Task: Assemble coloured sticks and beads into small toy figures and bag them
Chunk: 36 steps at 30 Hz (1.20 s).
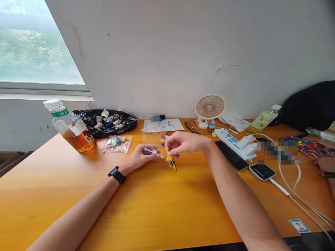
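My left hand [141,157], with a black watch on its wrist, is closed on a clear plastic bag [148,138]. A thin white piece with a round end [154,152] shows at its fingertips. Small coloured pieces [162,140] lie by the bag, partly behind my right hand [180,143]. That hand is pinched around small yellow pieces [170,158], with a thin dark stick pointing down among them; their exact kind is too small to make out. Both hands are close together above the wooden table [154,202].
A tilted tea bottle [78,136], a black bag of rolls [104,120] and a packet [117,143] are at left. Behind are paper [163,125] and a fan [210,107]. To the right are a power strip [232,141], phone [231,155], cables and another person's hand [324,164].
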Available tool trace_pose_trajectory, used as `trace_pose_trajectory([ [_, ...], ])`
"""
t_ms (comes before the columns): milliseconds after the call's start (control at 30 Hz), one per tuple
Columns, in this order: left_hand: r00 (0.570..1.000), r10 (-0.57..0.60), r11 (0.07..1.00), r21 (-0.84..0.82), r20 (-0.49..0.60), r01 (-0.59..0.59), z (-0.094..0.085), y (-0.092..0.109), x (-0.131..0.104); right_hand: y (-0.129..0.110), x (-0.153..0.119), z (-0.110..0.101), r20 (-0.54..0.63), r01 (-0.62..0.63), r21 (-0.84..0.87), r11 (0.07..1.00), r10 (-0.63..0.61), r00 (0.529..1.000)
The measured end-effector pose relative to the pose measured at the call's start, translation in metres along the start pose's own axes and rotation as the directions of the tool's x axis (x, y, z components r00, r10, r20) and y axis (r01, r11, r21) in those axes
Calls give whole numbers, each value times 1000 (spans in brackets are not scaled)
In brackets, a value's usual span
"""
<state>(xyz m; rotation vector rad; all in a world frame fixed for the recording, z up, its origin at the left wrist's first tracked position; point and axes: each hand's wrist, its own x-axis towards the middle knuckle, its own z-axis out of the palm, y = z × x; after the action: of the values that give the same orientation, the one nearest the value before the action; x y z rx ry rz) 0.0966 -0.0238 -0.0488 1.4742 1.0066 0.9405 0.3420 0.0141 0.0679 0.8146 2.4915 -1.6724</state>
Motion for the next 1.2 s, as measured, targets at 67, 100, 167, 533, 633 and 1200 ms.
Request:
trace_pose_trajectory([
  [67,1000,2,1000,-7,19,-2,2,4,-2,-11,-15,-6,-179,140,100,985,-120,977],
  [100,1000,6,1000,-11,24,-6,4,6,-3,-15,-20,-8,-300,218,133,967,-171,938],
  [167,999,18,1000,-20,31,-17,8,9,-4,-23,-25,-9,-515,355,160,921,-229,826],
  [533,999,36,996,-81,4,-35,21,10,-9,-33,-1,3,-824,448,-9,894,-260,504],
  [633,999,43,996,-80,15,-42,21,12,-9,-41,-4,11,-778,399,-107,911,-326,536],
  [1200,999,38,998,-45,19,-37,22,13,-10,-45,-6,19,-701,201,-315,928,-370,609],
])
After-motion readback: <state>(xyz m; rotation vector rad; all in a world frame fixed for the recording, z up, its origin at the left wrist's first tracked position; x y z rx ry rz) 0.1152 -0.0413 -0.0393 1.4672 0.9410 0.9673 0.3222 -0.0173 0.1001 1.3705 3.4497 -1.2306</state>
